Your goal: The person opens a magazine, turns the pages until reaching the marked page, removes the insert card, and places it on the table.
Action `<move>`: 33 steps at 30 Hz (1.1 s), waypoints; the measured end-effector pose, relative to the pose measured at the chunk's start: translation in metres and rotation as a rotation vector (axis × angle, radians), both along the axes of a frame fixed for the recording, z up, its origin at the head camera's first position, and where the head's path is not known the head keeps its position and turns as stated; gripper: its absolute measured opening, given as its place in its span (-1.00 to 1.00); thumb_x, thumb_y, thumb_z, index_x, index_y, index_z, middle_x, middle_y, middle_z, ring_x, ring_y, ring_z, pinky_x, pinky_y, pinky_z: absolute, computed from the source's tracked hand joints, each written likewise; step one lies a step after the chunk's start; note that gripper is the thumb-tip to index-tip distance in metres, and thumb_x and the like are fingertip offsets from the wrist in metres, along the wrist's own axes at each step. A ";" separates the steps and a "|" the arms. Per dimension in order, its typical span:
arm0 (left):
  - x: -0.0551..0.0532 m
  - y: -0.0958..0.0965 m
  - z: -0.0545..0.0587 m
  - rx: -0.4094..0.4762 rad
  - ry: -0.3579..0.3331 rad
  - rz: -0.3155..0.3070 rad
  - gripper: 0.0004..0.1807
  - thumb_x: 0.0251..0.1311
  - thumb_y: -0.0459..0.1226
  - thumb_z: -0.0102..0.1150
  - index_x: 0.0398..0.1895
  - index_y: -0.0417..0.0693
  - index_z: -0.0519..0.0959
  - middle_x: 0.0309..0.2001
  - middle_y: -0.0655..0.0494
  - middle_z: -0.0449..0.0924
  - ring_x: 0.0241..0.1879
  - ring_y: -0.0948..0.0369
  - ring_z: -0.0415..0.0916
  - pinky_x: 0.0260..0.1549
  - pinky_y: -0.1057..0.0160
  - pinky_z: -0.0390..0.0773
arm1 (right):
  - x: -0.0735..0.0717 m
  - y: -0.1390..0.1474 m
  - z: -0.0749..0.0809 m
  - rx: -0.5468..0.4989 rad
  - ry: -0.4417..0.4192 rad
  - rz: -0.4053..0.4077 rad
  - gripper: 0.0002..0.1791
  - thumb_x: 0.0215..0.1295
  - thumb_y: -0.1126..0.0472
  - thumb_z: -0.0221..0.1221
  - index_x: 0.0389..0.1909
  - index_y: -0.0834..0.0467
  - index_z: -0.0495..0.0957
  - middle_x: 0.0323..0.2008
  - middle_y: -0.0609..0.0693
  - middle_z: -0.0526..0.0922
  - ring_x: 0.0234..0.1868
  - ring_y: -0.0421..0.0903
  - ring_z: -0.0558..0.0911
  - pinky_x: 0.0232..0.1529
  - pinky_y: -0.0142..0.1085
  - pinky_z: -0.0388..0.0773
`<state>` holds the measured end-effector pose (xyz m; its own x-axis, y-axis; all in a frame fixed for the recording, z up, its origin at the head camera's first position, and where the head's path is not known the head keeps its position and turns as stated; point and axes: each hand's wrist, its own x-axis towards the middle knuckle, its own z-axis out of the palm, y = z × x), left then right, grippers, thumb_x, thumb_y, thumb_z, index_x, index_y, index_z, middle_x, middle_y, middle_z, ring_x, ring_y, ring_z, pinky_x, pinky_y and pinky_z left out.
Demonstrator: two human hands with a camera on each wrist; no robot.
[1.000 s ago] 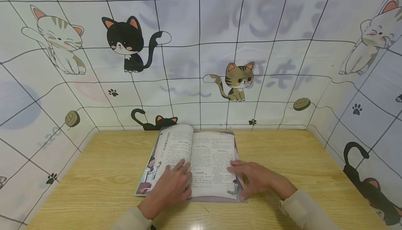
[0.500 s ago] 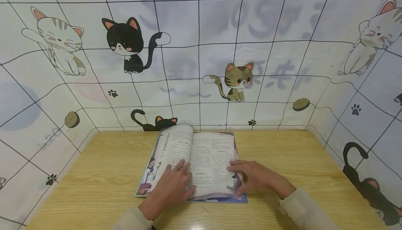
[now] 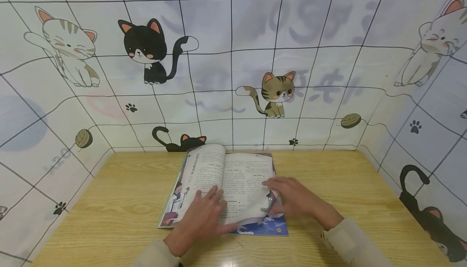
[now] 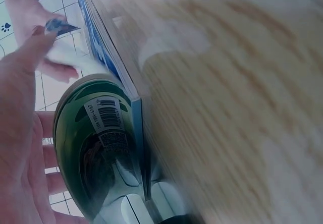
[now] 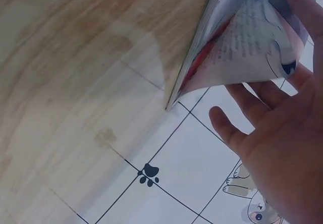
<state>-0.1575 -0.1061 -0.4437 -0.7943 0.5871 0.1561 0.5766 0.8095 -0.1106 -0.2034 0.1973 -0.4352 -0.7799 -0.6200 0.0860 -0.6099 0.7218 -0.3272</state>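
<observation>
An open magazine (image 3: pixel 240 169) with printed text lies on the table. My left hand (image 3: pixel 204 216) rests on its left page, fingers spread and the thumb stretched across the lower edge of the right page. In the left wrist view, a green cover with a barcode (image 4: pixel 103 118) curves beside the fingers. At the right edge, my right hand (image 3: pixel 297 198) pinches the lower corner of the right-hand page between thumb and fingers. That page (image 5: pixel 242 52) bends upward in the right wrist view. Beneath its lifted corner shows a blue illustrated page (image 3: pixel 262 226).
The magazine lies on a light wood-grain table (image 3: pixel 328 169). A white grid-patterned wall covering (image 3: pixel 233 76) with cartoon cats rises behind the table and along both sides.
My right hand has lifted the page's lower corner inward and upward, uncovering more of the blue page below. My left thumb has stretched farther right along the bottom edge.
</observation>
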 end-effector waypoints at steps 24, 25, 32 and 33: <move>-0.003 -0.004 0.005 0.058 0.196 -0.181 0.09 0.08 0.12 0.37 0.60 0.15 -0.02 0.57 0.04 0.02 0.51 0.05 0.07 0.34 -0.11 0.25 | 0.002 0.006 0.023 -0.209 -0.050 -0.048 -0.28 0.45 -0.21 0.02 0.51 0.01 0.20 0.43 0.06 0.33 0.42 0.19 0.31 0.31 0.31 0.16; -0.003 -0.004 0.006 0.060 0.221 -0.207 0.12 0.07 0.09 0.39 0.61 0.17 -0.06 0.59 0.06 -0.06 0.53 0.06 -0.01 0.38 -0.09 0.18 | 0.002 0.007 0.023 -0.228 -0.055 -0.052 -0.30 0.48 -0.16 0.00 0.52 0.03 0.18 0.45 0.08 0.31 0.42 0.23 0.29 0.30 0.33 0.15; -0.003 -0.005 0.008 -0.006 0.342 -0.267 0.03 0.09 0.01 0.39 0.59 0.27 0.02 0.61 0.13 -0.18 0.58 0.08 -0.25 0.45 -0.11 -0.07 | -0.003 0.014 0.016 -0.149 -0.096 -0.115 -0.05 0.29 -0.29 0.16 0.55 0.08 0.09 0.52 0.20 0.10 0.47 0.31 0.16 0.30 0.39 0.06; -0.003 -0.005 0.008 -0.022 0.351 -0.264 0.00 0.10 0.01 0.37 0.58 0.26 0.06 0.60 0.13 -0.14 0.58 0.08 -0.25 0.45 -0.12 -0.08 | -0.003 0.015 0.014 -0.121 -0.102 -0.104 0.00 0.22 -0.32 0.23 0.54 0.10 0.12 0.52 0.22 0.09 0.47 0.31 0.16 0.29 0.39 0.07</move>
<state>-0.1604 -0.1116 -0.4358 -0.5181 0.7690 0.3744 0.6877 0.6348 -0.3523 -0.2068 0.2126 -0.4213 -0.8475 -0.5258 0.0725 -0.4935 0.7304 -0.4721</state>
